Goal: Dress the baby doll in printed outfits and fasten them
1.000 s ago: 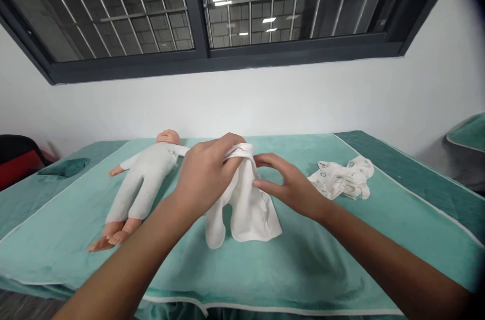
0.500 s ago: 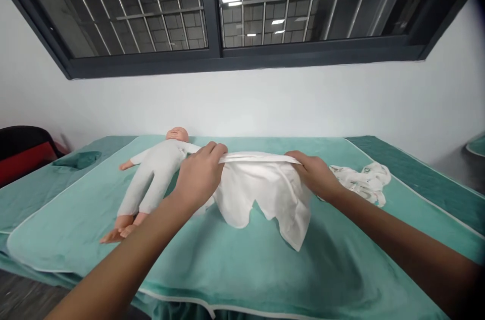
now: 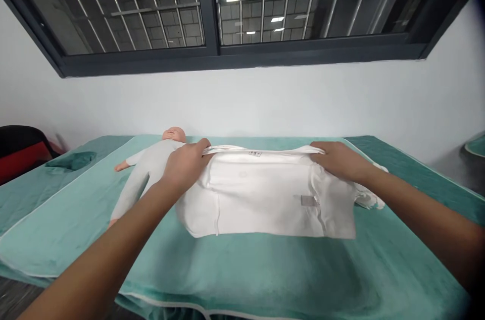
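Note:
A white baby garment (image 3: 265,194) is stretched wide between my two hands above the teal pad (image 3: 265,269). My left hand (image 3: 185,166) grips its upper left edge with closed fingers. At the upper right edge my right hand (image 3: 339,161) is closed on the cloth as well. The garment's lower edge hangs down to the pad. A baby doll (image 3: 146,171) in a pale grey suit lies on its back to the left, partly hidden behind my left hand.
A patterned white cloth (image 3: 369,194) lies behind my right wrist, mostly hidden. A dark green cloth (image 3: 70,161) sits at the far left of the table. A red and black object (image 3: 18,151) stands beyond the left edge. The wall and barred window are behind.
The garment went from a bunch in my left hand to spread wide; my hands moved apart along its top edge, and it now covers the patterned cloth from view.

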The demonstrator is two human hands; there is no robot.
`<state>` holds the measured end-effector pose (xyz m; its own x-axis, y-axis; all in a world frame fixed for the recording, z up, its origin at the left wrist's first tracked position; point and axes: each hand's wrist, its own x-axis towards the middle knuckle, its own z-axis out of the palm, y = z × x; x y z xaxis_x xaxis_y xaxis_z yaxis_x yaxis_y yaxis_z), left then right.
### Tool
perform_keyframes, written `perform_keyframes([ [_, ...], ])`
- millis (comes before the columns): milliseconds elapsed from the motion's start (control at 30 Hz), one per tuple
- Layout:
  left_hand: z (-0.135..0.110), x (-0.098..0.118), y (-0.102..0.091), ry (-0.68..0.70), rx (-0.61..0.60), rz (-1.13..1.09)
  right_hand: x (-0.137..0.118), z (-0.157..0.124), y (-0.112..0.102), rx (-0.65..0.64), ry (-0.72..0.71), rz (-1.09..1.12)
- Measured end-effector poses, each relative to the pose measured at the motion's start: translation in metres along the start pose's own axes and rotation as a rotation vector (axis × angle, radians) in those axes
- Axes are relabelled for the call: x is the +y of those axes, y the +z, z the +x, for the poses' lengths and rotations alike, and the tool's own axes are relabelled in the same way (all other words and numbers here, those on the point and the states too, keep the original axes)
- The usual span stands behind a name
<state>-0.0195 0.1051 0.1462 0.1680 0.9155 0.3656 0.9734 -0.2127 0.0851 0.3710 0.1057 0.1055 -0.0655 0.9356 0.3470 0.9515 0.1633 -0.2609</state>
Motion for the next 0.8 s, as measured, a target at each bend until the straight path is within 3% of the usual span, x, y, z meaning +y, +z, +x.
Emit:
perform_keyframes([
  [100, 0.024, 0.002, 0.031, -0.026, -0.091, 0.080, -0.007, 0.019, 0.021, -0.174, 0.073, -0.088],
  [167, 0.030, 0.012, 0.063, -0.042, -0.070, 0.098, -0.022, 0.021, 0.050, -0.146, 0.120, -0.139],
  [233, 0.026, 0.027, 0.101, 0.020, -0.001, 0.073, -0.042, 0.013, 0.086, -0.083, 0.108, -0.171],
  [333, 0.008, 0.051, 0.154, 0.139, -0.097, -0.009, -0.071, -0.002, 0.142, -0.112, 0.000, -0.141],
  [433, 0.004, 0.062, 0.194, 0.131, -0.179, -0.076, -0.088, -0.002, 0.184, -0.135, 0.049, -0.112],
  [600, 0.038, 0.056, 0.223, -0.052, -0.197, -0.132, -0.090, 0.033, 0.209, -0.082, 0.246, -0.078],
  [800, 0.052, 0.056, 0.234, -0.159, -0.119, -0.170, -0.080, 0.044, 0.217, 0.016, 0.175, -0.051],
])
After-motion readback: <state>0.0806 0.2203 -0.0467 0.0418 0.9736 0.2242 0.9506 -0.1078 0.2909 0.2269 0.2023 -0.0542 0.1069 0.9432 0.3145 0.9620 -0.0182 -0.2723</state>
